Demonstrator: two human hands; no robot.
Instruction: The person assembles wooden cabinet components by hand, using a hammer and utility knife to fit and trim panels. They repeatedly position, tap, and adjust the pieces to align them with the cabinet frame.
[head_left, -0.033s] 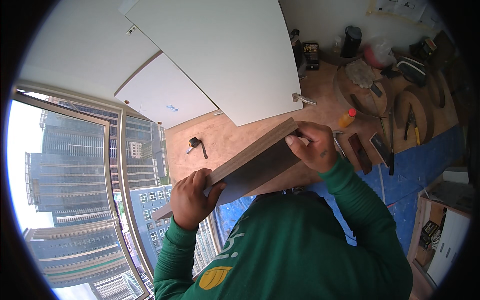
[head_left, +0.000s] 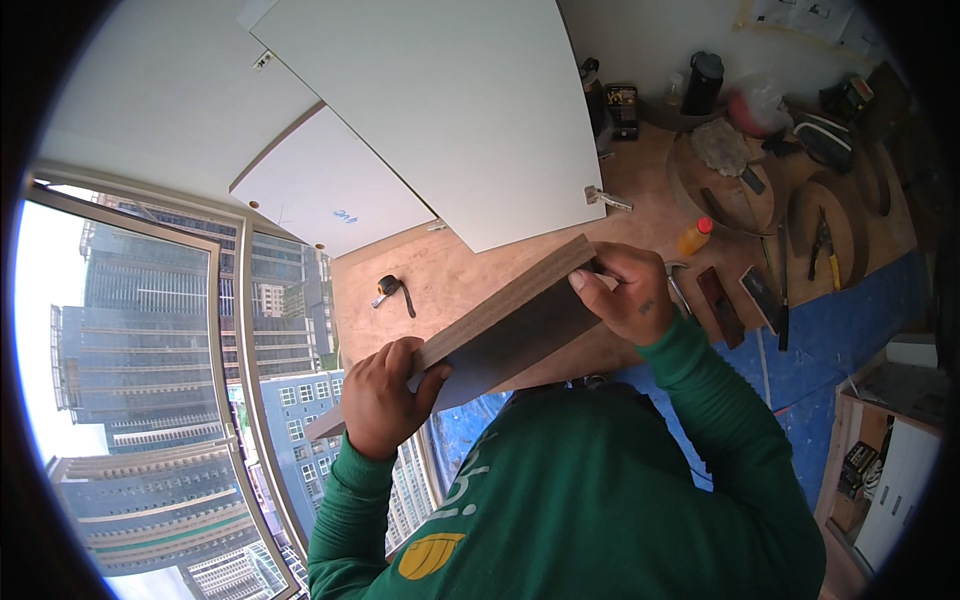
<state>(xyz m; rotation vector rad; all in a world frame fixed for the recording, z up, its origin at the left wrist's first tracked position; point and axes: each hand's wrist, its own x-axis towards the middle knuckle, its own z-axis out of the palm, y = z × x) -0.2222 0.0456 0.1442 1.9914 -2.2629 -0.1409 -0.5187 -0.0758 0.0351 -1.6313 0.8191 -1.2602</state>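
Note:
A long board with a brown wood-grain edge and a dark face is held tilted in front of my body, above the worktable. Its near-left end sticks out past my left hand, whose fingers wrap over the wood-grain edge with the thumb against the dark face. At the upper right end my right hand grips the board's corner, thumb on the dark face; the fingers behind are partly hidden. Just right of that hand lie a brown block and an orange bottle with a red cap.
The plywood table bears a tape measure on its left. Large white panels with hinges stand behind. Rolls of edge strip, pliers and a dark flask are at right. Windows rise at left; blue sheeting lies below.

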